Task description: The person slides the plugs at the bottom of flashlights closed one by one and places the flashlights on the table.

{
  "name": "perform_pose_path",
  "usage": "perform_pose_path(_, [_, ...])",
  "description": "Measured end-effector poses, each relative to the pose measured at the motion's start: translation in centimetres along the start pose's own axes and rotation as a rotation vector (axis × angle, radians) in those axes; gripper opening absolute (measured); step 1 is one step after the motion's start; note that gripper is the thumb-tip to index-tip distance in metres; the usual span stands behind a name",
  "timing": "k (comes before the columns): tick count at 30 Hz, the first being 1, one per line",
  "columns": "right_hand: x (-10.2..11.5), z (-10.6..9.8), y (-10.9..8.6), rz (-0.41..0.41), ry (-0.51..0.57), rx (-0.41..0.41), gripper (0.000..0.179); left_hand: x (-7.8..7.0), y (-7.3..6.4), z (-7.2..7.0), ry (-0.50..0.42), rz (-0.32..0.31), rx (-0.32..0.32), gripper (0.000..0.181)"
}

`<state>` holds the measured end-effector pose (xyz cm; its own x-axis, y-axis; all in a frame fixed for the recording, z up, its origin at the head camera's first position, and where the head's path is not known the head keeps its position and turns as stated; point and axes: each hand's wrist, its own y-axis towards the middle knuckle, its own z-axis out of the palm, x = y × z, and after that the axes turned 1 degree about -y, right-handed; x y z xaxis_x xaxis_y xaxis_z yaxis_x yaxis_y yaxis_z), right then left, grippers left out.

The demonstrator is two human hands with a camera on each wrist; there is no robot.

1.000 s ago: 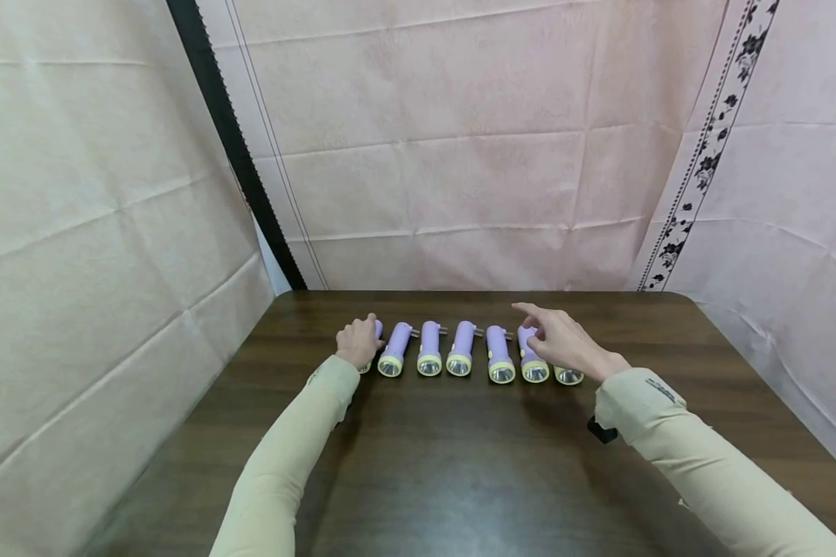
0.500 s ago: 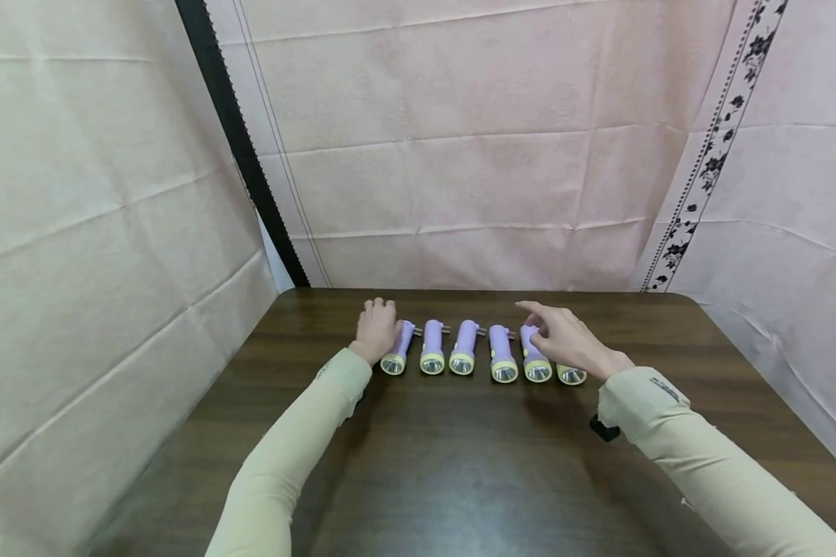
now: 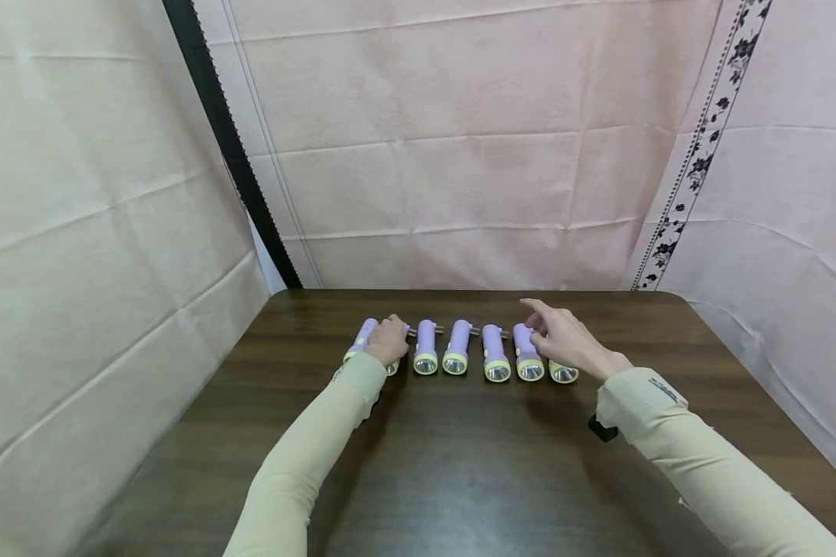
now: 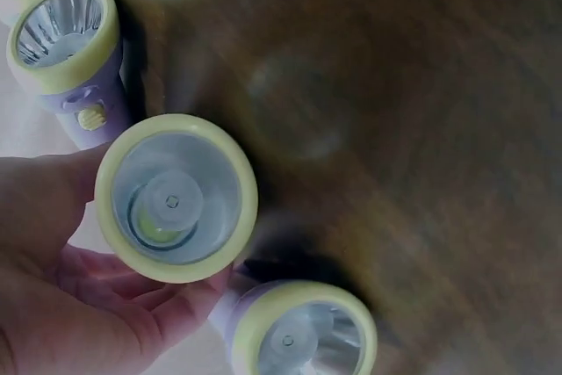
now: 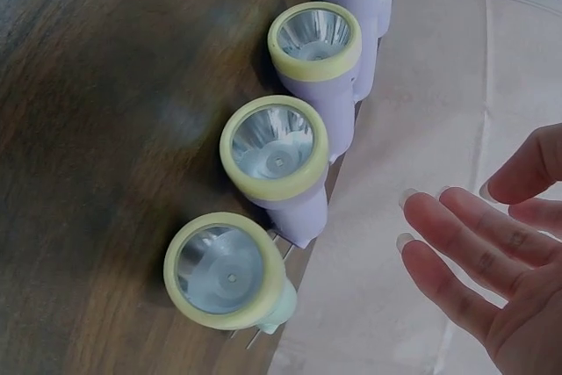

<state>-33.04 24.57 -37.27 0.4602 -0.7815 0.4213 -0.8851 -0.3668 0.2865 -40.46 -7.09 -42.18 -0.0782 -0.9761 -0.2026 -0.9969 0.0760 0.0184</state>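
Since my left hand came off the leftmost torch, it pinches the second torch, just right of it; work's shifted one along. Right hand, fingers loosely apart, grips nothing, well right of the leftmost torch.

Head view: bright, even light was recorded across the cloth backdrop, its source out of frame. A pale, diffuse glare lay on the near part of the glossy table. Soft shadows fell along the inner side of both sleeves. The flashlights rendered small, with little fine detail. Left wrist view: dimmer, greyish, table grain smeared, hazy reflections noted. Right wrist view: tones were muted, with streaked highlights inside the reflectors.
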Motion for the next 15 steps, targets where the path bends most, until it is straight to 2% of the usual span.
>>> perform_pose_path(3, [-0.1, 0.0, 0.0, 0.002, 0.005, -0.006, 0.061, 0.4, 0.2, 0.0, -0.042, -0.030, -0.030, 0.052])
perform_pose_path(7, [-0.3, 0.2, 0.0, 0.001, 0.003, -0.022, 0.062, 0.6, 0.2, -0.8, -0.090, -0.040, -0.085, 0.052])
perform_pose_path(11, [-0.4, 0.3, 0.0, 0.009, 0.004, -0.032, 0.061, 0.0, 0.0, -2.1, -0.163, -0.032, -0.112, 0.047])
perform_pose_path(15, [-0.4, 0.1, 0.0, 0.012, 0.007, -0.048, 0.060, -1.3, -0.2, -3.3, -0.223, -0.027, -0.138, 0.044])
